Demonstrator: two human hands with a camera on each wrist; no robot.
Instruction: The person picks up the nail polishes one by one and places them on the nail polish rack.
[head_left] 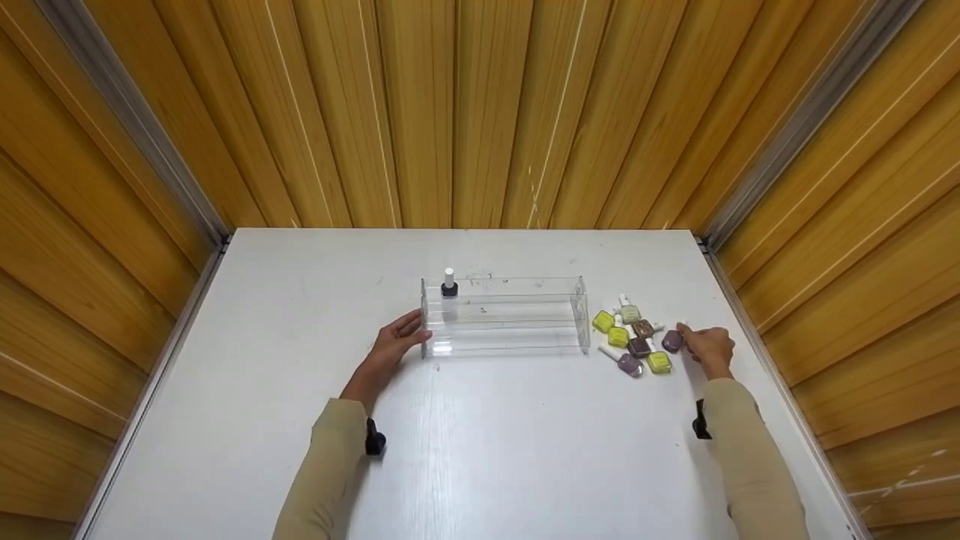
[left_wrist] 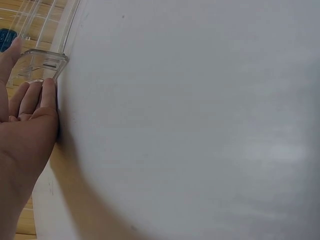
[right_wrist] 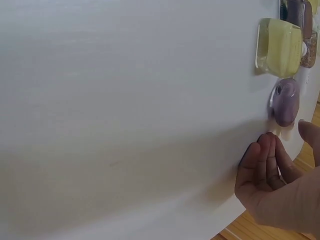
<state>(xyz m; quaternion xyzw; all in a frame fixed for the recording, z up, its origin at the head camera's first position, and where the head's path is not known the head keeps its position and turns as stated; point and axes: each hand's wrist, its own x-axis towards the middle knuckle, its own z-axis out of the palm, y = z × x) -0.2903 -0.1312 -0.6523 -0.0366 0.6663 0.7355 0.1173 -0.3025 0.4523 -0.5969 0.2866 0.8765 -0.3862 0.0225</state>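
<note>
Left hand (head_left: 391, 346) at nine o'clock of clear plastic rack (head_left: 584, 316), fingers mostly straight, touching its end. Dark nail polish bottle (head_left: 449, 289) stands inside, ten o'clock. Bunch of small bottles (head_left: 638, 347) on white table (head_left: 540, 457), rack's three o'clock. Purple bottle (head_left: 672, 341) lies at bunch's three o'clock. Right hand (head_left: 711, 348) right beside it, thumb and fingers around top end; I can't tell if pinching.

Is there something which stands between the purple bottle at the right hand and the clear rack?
Yes: a cluster of other bottles lies on the table between this purple bottle and the clear rack. Above them, nothing visible blocks the way.
</note>
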